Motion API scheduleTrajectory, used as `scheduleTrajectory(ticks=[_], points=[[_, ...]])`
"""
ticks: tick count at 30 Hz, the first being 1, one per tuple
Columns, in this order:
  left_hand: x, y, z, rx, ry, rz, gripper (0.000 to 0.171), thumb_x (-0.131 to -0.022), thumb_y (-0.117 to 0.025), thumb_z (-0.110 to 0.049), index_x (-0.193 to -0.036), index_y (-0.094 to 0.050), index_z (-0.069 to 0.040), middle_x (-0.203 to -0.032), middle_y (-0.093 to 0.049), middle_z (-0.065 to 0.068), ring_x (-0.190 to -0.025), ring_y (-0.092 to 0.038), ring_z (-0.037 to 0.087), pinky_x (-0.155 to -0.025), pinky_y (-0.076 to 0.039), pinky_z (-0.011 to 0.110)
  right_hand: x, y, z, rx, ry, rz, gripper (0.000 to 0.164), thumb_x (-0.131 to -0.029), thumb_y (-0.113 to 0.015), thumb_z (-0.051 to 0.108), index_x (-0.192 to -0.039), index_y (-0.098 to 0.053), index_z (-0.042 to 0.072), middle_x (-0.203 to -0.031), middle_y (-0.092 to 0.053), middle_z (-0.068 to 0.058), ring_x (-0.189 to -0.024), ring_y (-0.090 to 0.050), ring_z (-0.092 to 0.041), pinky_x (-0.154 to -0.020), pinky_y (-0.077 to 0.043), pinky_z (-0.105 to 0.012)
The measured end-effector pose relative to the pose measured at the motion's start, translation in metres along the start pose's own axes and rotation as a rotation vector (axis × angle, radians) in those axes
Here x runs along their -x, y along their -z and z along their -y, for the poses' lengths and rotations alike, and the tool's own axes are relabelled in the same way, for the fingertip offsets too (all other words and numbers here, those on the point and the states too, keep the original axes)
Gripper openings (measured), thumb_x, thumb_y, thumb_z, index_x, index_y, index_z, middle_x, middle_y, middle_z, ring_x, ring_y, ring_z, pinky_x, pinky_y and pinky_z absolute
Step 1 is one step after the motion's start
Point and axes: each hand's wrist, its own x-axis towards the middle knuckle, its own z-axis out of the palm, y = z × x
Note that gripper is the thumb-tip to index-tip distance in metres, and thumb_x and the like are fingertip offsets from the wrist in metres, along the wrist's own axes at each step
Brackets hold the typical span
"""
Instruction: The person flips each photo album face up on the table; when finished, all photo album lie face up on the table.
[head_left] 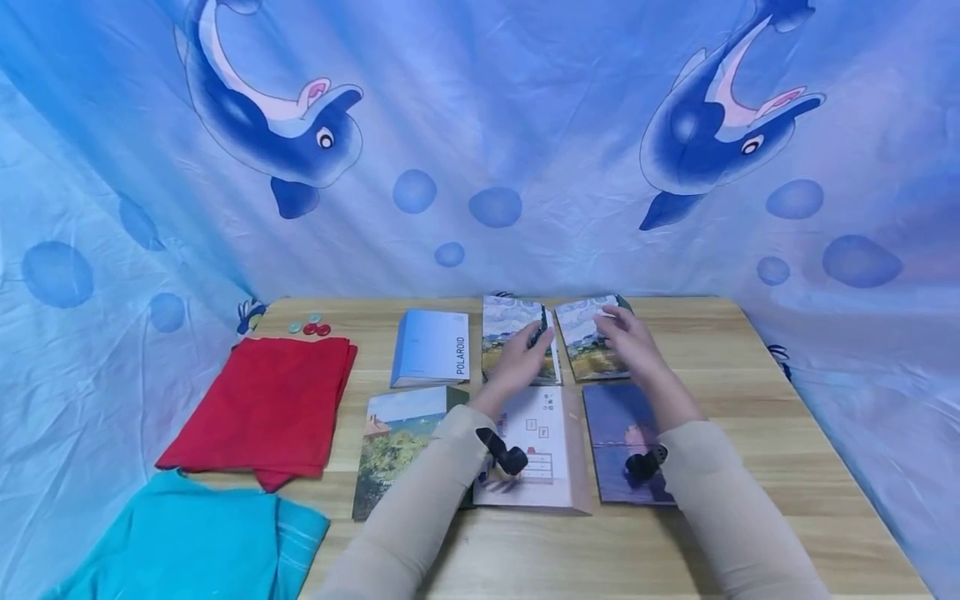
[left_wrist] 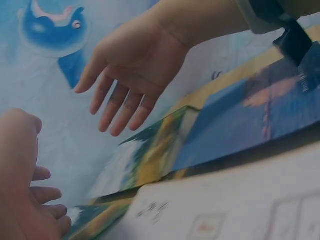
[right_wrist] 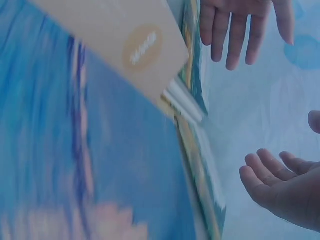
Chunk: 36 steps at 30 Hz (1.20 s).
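Observation:
My left hand [head_left: 520, 358] is over a book with a painted landscape cover [head_left: 510, 321] in the back row. Beside it, my right hand [head_left: 632, 340] hovers by a second book with a like cover [head_left: 581, 333]. Both hands have extended fingers and hold nothing; in the left wrist view the right palm [left_wrist: 142, 57] faces the left hand [left_wrist: 22, 185]. Below the forearms lie a white book with line drawings [head_left: 536, 454], a dark blue book [head_left: 618, 454] and a green landscape book [head_left: 393, 450], partly hidden by the left sleeve.
A blue and white POLAROID book [head_left: 431, 346] lies at the back left of the books. Further left are a folded red cloth [head_left: 262, 408], a turquoise cloth [head_left: 195, 537] and several small red and pale green discs [head_left: 310, 328]. A blue dolphin-print curtain [head_left: 480, 125] hangs behind the wooden table [head_left: 765, 433].

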Motion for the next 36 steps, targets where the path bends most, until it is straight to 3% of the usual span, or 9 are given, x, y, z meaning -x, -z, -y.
scheduleTrajectory(ticks=[7,9,13,17,20,25,30,33,36], points=[[-0.005,-0.029,-0.007,0.035,0.028,0.061,0.074,-0.101,-0.038,-0.067,-0.159,-0.036,-0.021,-0.162,-0.035,0.005,-0.146,-0.037,0.029,-0.116,-0.033,0.052,0.002,0.026,-0.014,-0.033,0.004,-0.086,0.068,-0.106,-0.051,0.036,-0.157,-0.028,-0.003,-0.154,-0.036,-0.029,-0.143,-0.035,-0.041,-0.117,-0.032,-0.053],[-0.007,-0.036,-0.011,0.071,0.044,0.062,0.072,-0.102,-0.039,-0.065,-0.159,-0.036,-0.021,-0.151,-0.049,0.011,-0.130,-0.053,0.029,-0.112,-0.038,0.051,0.001,0.033,-0.016,-0.008,0.002,-0.111,0.068,-0.106,-0.052,0.037,-0.156,-0.030,-0.004,-0.154,-0.036,-0.028,-0.142,-0.035,-0.041,-0.117,-0.032,-0.053],[-0.014,-0.050,-0.016,0.180,0.097,0.012,0.072,-0.102,-0.041,-0.063,-0.157,-0.039,-0.018,-0.140,-0.057,0.015,-0.120,-0.058,0.030,-0.112,-0.038,0.051,0.000,0.044,-0.025,0.066,-0.058,-0.120,0.071,-0.106,-0.052,0.040,-0.156,-0.028,-0.004,-0.158,-0.030,-0.028,-0.145,-0.029,-0.043,-0.119,-0.027,-0.055],[-0.018,-0.066,-0.015,0.284,0.143,-0.039,0.072,-0.102,-0.045,-0.059,-0.155,-0.042,-0.012,-0.156,-0.045,0.008,-0.144,-0.040,0.030,-0.118,-0.030,0.051,0.000,0.051,-0.037,0.092,-0.211,-0.039,0.082,-0.105,-0.048,0.046,-0.161,-0.013,-0.001,-0.166,-0.011,-0.026,-0.151,-0.012,-0.045,-0.119,-0.018,-0.064],[-0.019,-0.073,-0.014,0.325,0.168,-0.022,0.073,-0.102,-0.046,-0.058,-0.156,-0.040,-0.010,-0.158,-0.042,0.008,-0.146,-0.036,0.030,-0.119,-0.028,0.049,0.001,0.055,-0.040,0.086,-0.270,0.010,0.084,-0.106,-0.044,0.049,-0.161,-0.008,-0.003,-0.166,-0.006,-0.027,-0.152,-0.008,-0.045,-0.118,-0.018,-0.065],[-0.019,-0.079,-0.017,0.315,0.167,0.018,0.074,-0.102,-0.045,-0.060,-0.158,-0.037,-0.012,-0.163,-0.033,0.007,-0.150,-0.028,0.028,-0.120,-0.026,0.050,0.002,0.057,-0.038,-0.077,-0.290,0.007,0.083,-0.105,-0.041,0.055,-0.160,-0.015,-0.002,-0.164,-0.015,-0.027,-0.147,-0.024,-0.045,-0.117,-0.030,-0.057],[-0.019,-0.086,-0.022,0.332,0.181,0.002,0.069,-0.103,-0.047,-0.055,-0.158,-0.038,-0.014,-0.167,-0.025,0.006,-0.153,-0.022,0.028,-0.121,-0.023,0.051,0.004,0.058,-0.029,-0.250,-0.299,-0.075,0.072,-0.106,-0.044,0.047,-0.161,-0.023,0.006,-0.163,-0.025,-0.021,-0.144,-0.036,-0.033,-0.112,-0.041,-0.042],[-0.019,-0.093,-0.026,0.342,0.175,0.016,0.066,-0.103,-0.048,-0.053,-0.156,-0.041,-0.015,-0.163,-0.032,0.007,-0.150,-0.028,0.029,-0.119,-0.028,0.051,0.005,0.060,-0.022,-0.318,-0.276,-0.188,0.059,-0.107,-0.051,0.032,-0.158,-0.035,0.006,-0.142,-0.049,-0.013,-0.119,-0.056,-0.019,-0.092,-0.053,-0.028],[-0.019,-0.101,-0.029,0.342,0.161,0.045,0.066,-0.102,-0.047,-0.054,-0.155,-0.042,-0.015,-0.160,-0.038,0.007,-0.148,-0.033,0.028,-0.117,-0.033,0.049,0.007,0.061,-0.014,-0.382,-0.241,-0.270,0.056,-0.104,-0.058,0.022,-0.154,-0.041,0.004,-0.116,-0.054,0.000,-0.092,-0.059,-0.007,-0.073,-0.054,-0.018]])
